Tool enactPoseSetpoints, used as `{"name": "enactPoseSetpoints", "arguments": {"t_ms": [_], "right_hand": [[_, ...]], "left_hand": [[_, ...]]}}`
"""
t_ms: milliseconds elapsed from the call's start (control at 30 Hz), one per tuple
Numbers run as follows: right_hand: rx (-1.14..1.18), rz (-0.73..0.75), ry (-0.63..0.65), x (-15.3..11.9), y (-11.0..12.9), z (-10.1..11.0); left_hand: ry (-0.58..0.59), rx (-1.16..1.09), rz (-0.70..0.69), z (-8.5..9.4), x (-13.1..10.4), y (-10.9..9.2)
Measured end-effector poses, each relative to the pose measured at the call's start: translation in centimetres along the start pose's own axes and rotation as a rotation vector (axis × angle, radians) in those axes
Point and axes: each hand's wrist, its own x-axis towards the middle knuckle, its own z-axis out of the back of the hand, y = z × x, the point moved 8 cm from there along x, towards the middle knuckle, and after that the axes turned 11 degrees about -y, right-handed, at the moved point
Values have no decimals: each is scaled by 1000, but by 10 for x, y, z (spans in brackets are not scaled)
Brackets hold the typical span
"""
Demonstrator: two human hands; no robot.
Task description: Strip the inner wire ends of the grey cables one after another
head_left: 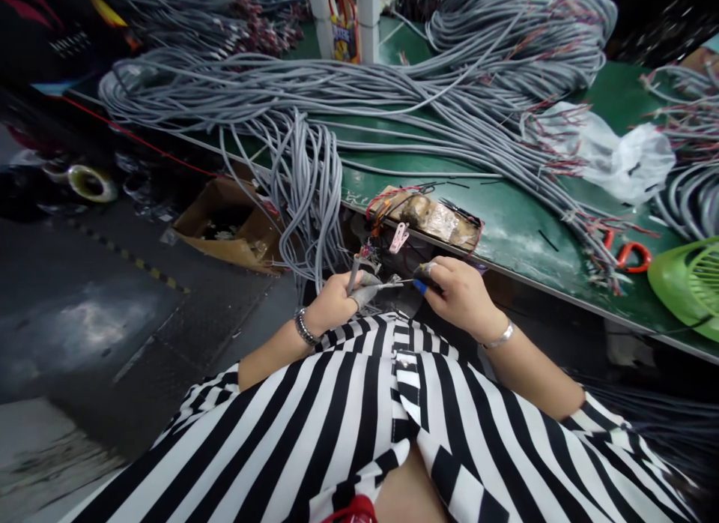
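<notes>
My left hand (332, 304) is closed, its grey-covered fingertips pinching a grey cable (390, 285) whose end points to the right. Another piece of grey cable stands up beside the thumb, with reddish wire ends near its top. My right hand (461, 297), in dark and blue finger covers, pinches a thin strand at the cable's end; its exact tip is hidden by the fingers. Just beyond the hands, a pink clothespin (399, 238) sits by a tape-wrapped block (435, 217) on the table edge, with red and black wires around it.
Long bundles of grey cable (269, 88) cover the green table (522, 216), and one bundle (306, 186) hangs over its edge. Orange-handled scissors (632, 257), a green plastic basket (690, 283) and a clear plastic bag (634, 163) lie right. A cardboard box (225, 227) is on the floor left.
</notes>
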Motion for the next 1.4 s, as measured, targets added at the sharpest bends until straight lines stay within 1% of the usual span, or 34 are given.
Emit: {"name": "enactPoseSetpoints", "arguments": {"t_ms": [133,333,500,667,733,833,900,933,967,1000,1033,1167,1233,1300,1333,1400], "right_hand": [[8,24,18,2,4,-3],[-10,-2,-23,3,-1,4],[61,12,14,2,5,-7],[132,19,11,2,12,-14],[195,-36,-11,1,10,-18],[355,-238,-58,-6,-1,-30],[478,-379,-66,-14,-8,-42],[523,-423,-65,-17,-9,-46],[543,-434,-62,-19,-9,-48],[535,-409,-62,-19,-7,-47],[502,-348,-63,-18,-4,-44],[305,20,-105,-12,16,-22],[215,100,-159,-12,19,-16],[147,63,-216,-12,15,-17],[141,6,-236,-13,12,-20],[193,-155,-245,-16,3,-30]], "left_hand": [[7,11,-3,-1,-1,-3],[-35,-2,2,7,-1,0],[22,-21,2,-1,-1,3],[55,-19,-14,-6,-1,2],[41,-21,-10,-6,-1,2],[8,-26,-2,-3,-1,3],[10,-21,-6,-2,-1,5],[17,-20,-9,-2,-1,6],[25,-20,-10,-1,-1,6],[28,-22,-7,0,-1,6],[27,-28,4,2,0,6],[-10,-84,83,4,4,4],[-38,-111,92,3,6,2],[-45,-123,78,-1,6,1],[-39,-126,69,-3,5,2],[-2,-125,53,-8,3,4]]}}
